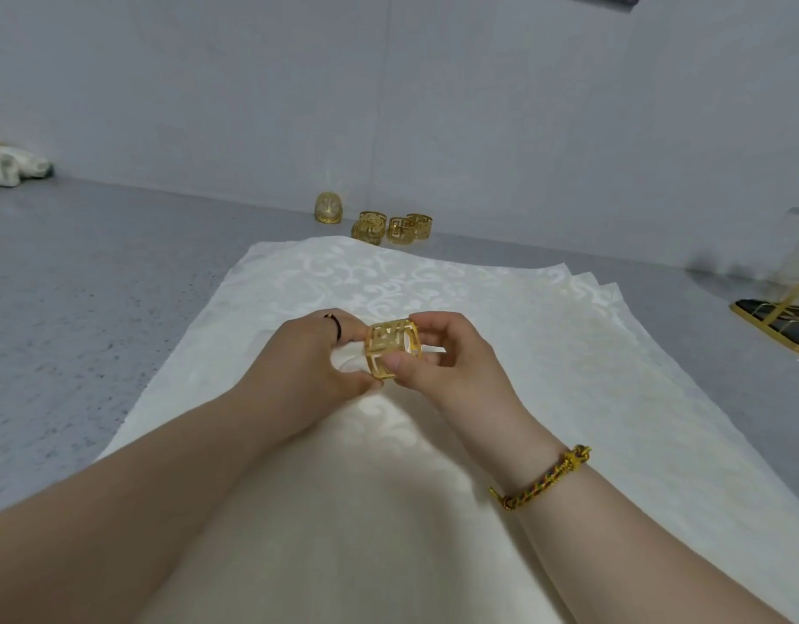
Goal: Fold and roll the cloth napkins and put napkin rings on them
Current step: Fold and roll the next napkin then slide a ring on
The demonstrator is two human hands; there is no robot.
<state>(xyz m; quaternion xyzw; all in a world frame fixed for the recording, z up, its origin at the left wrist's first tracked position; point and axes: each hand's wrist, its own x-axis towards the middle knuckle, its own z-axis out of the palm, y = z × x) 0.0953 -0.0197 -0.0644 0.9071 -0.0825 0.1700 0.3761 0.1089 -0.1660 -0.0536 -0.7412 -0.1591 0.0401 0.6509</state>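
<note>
My left hand point(316, 353) grips a rolled white napkin point(350, 360), whose end shows between both hands. My right hand point(438, 353) pinches a gold cut-out napkin ring point(391, 349) between thumb and fingers; the ring sits around the roll's end. Both hands hover above a stack of flat white patterned napkins point(433, 286) spread on the grey table point(96, 286). Most of the roll is hidden by my hands.
Several spare gold napkin rings point(391, 227) stand at the back by the wall, one rounder ring point(329, 208) to their left. A white bundle point(10, 166) lies at the far left. A gold-framed holder point(780, 317) sits at the right edge.
</note>
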